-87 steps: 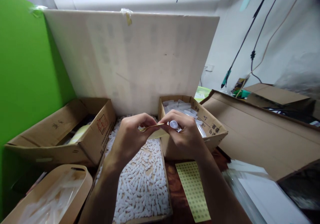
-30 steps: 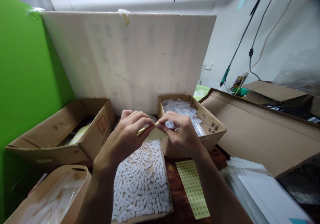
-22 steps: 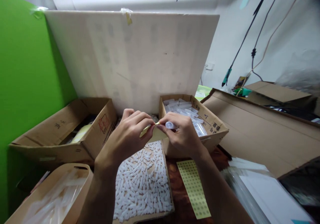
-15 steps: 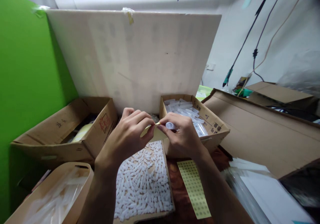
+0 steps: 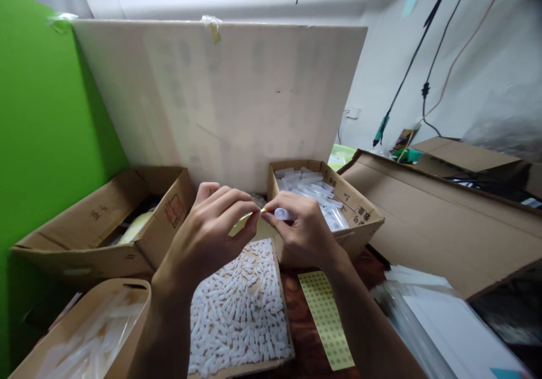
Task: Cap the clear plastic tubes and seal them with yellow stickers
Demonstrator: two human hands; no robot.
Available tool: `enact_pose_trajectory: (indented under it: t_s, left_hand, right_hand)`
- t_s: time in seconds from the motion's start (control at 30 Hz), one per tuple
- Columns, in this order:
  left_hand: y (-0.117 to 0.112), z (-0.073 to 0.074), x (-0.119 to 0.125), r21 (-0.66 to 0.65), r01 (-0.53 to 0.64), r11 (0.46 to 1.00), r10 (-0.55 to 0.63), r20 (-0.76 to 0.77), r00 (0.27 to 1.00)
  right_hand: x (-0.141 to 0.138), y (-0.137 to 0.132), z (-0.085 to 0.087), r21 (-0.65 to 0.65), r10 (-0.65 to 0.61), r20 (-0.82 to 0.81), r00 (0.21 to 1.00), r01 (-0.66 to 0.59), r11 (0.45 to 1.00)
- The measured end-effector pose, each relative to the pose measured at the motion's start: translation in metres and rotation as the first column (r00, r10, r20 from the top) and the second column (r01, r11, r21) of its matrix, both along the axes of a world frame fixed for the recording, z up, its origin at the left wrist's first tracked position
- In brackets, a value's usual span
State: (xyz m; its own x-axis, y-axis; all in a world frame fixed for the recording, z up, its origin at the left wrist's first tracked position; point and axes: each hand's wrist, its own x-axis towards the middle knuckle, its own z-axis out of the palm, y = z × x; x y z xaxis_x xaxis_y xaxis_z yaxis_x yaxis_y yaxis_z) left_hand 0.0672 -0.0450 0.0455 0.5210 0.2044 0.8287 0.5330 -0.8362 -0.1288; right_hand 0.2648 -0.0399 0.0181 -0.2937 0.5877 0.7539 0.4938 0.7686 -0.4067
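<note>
My left hand pinches a thin yellow strip, which looks like part of a sticker sheet, between thumb and fingertips. Close beside it, fingertips almost touching, is my right hand. Its fingers are closed around a clear plastic tube, whose round end faces left. A small bit of yellow shows at the right thumb and forefinger too. Below the hands, many small white plastic pieces lie spread in a shallow cardboard tray. A yellow sheet of round stickers lies on the table by my right forearm.
An open cardboard box of clear tubes stands behind my right hand. At left are another cardboard box and a tan bin of clear plastic pieces. A pale board stands at the back; white sheets lie at right.
The whole view has shifted slightly, so most things sit a little further left. Both hands keep their pinched grip, with the fingertips now nearly together over the yellow strip.
</note>
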Motion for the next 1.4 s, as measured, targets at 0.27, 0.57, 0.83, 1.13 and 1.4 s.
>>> enact_pose_trajectory:
  t_s: [0.27,0.57,0.83,1.13,1.4]
  left_hand:
    - [-0.008,0.0,0.011,0.122,-0.016,0.992,0.025,-0.07,0.997]
    - [-0.008,0.001,0.008,0.175,-0.047,0.983,0.073,-0.144,0.987]
    - [-0.009,0.001,0.011,0.175,-0.074,0.982,0.107,-0.187,0.977]
    - [-0.009,0.002,0.009,0.164,-0.072,0.984,0.104,-0.196,0.975]
    - [-0.007,0.002,0.012,0.135,-0.078,0.988,0.099,-0.154,0.983]
  right_hand:
    - [-0.001,0.001,-0.002,-0.053,-0.034,0.045,0.998,0.036,0.998]
    - [-0.001,0.003,-0.004,-0.098,-0.017,0.073,0.997,0.024,0.995]
    - [0.0,0.004,-0.005,-0.121,-0.023,0.093,0.995,0.034,0.992]
    - [0.001,0.005,-0.006,-0.129,-0.046,0.111,0.993,0.06,0.99]
    - [0.0,0.004,-0.005,-0.136,-0.017,0.083,0.996,0.028,0.99]
